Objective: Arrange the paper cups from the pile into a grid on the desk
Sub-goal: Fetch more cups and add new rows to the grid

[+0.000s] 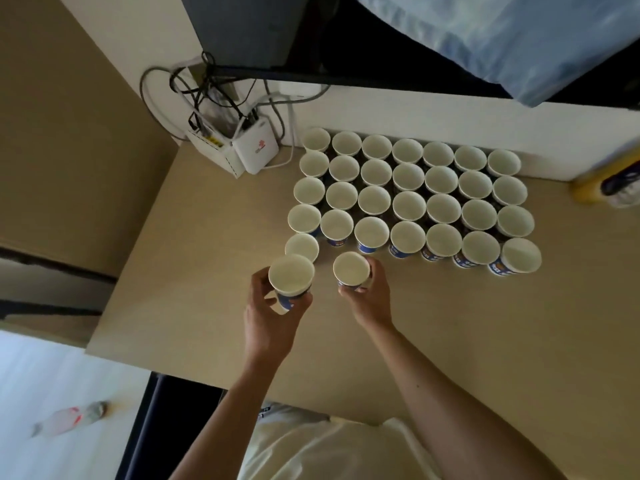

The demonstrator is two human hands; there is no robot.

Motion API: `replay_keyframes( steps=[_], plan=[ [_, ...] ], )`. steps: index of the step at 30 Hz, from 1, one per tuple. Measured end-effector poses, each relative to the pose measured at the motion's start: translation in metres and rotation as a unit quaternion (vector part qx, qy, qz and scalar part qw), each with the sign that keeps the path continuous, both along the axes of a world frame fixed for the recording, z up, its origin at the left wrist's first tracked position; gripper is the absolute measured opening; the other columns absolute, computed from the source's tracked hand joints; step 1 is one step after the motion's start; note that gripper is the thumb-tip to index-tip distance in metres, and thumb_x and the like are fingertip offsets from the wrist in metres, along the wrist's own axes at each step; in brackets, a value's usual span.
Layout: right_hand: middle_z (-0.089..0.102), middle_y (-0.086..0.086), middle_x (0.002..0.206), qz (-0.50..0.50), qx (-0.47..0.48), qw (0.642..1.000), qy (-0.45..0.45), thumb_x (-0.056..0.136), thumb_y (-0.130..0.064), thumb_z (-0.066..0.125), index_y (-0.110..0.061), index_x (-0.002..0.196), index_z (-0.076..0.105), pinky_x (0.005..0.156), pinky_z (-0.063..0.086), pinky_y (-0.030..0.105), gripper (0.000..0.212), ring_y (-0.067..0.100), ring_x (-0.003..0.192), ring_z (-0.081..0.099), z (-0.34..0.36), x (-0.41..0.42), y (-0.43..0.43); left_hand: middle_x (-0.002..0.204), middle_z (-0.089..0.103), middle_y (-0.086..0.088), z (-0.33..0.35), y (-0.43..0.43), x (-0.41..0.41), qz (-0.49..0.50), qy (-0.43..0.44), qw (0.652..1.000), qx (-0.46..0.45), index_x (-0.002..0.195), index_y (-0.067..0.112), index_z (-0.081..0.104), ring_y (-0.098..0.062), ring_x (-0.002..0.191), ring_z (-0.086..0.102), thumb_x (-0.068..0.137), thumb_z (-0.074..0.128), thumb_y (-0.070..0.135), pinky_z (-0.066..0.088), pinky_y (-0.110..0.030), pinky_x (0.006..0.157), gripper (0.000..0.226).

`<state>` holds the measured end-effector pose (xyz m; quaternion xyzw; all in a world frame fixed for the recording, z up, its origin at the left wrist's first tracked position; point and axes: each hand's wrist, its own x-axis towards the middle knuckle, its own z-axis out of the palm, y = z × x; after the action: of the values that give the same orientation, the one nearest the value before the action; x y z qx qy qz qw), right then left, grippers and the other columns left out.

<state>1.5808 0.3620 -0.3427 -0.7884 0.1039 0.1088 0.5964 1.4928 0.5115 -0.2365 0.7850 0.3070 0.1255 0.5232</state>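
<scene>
Your left hand [273,308] has its fingers curled round a paper cup [291,276], mouth up, held just in front of the lone cup [302,247] that starts a new near row. Your right hand [367,295] grips a second cup [351,268] by its side, fingers wrapped round the blue print, right before the gap beside that lone cup. I cannot tell whether it touches the desk [450,327]. Beyond them the grid of cups [409,205] stands upright, rim to rim, rows of seven running back to the wall. A white router [256,150] sits at the far left corner.
</scene>
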Motion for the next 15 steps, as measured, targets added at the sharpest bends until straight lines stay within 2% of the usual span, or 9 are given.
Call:
replay_keyframes(
  steps=[5,7,11,13,15],
  plan=[
    [0.06,-0.015,0.111,-0.014,0.009,1.0,-0.001,0.068,0.004,0.078,-0.027,0.119,0.055,0.082,0.06,0.045,0.064,-0.008,0.098,0.058,0.0,0.006,0.02,0.11,0.065,0.021,-0.008,0.016,-0.002,-0.006,0.009,1.0,-0.003,0.12,0.028,0.056,-0.01,0.104,0.065,0.07,0.09,0.016,0.058,-0.043,0.088,0.061],
    [0.06,-0.015,0.111,-0.017,0.004,1.0,-0.007,0.07,0.003,0.079,-0.025,0.12,0.056,0.081,0.06,0.045,0.062,-0.009,0.098,0.058,-0.002,0.008,0.025,0.111,0.064,0.021,-0.01,0.021,-0.001,-0.011,0.012,1.0,-0.003,0.12,0.028,0.055,-0.009,0.105,0.064,0.07,0.09,0.017,0.058,-0.042,0.088,0.062],
    [0.059,-0.003,0.113,-0.031,-0.002,0.999,-0.011,0.072,0.002,0.079,-0.013,0.125,0.056,0.079,0.061,0.043,0.06,-0.007,0.096,0.058,-0.011,0.01,0.031,0.114,0.065,0.017,-0.01,0.027,0.0,-0.015,0.01,1.0,-0.004,0.121,0.026,0.056,-0.011,0.106,0.064,0.07,0.09,0.017,0.058,-0.041,0.088,0.062],
    [0.058,0.001,0.118,-0.037,-0.003,0.999,-0.013,0.073,0.002,0.078,-0.01,0.128,0.055,0.079,0.061,0.036,0.061,-0.008,0.097,0.057,-0.015,0.012,0.031,0.113,0.065,0.018,-0.01,0.027,0.0,-0.016,0.009,1.0,-0.005,0.12,0.026,0.056,-0.011,0.105,0.064,0.07,0.09,0.016,0.058,-0.041,0.088,0.062],
    [0.058,0.006,0.121,-0.041,0.006,0.999,-0.009,0.075,0.004,0.077,-0.008,0.128,0.054,0.077,0.06,0.024,0.059,-0.01,0.097,0.057,-0.017,0.014,0.032,0.112,0.065,0.019,-0.01,0.028,0.0,-0.017,0.008,1.0,-0.007,0.12,0.025,0.057,-0.01,0.104,0.065,0.07,0.09,0.015,0.059,-0.041,0.087,0.061]
  ],
)
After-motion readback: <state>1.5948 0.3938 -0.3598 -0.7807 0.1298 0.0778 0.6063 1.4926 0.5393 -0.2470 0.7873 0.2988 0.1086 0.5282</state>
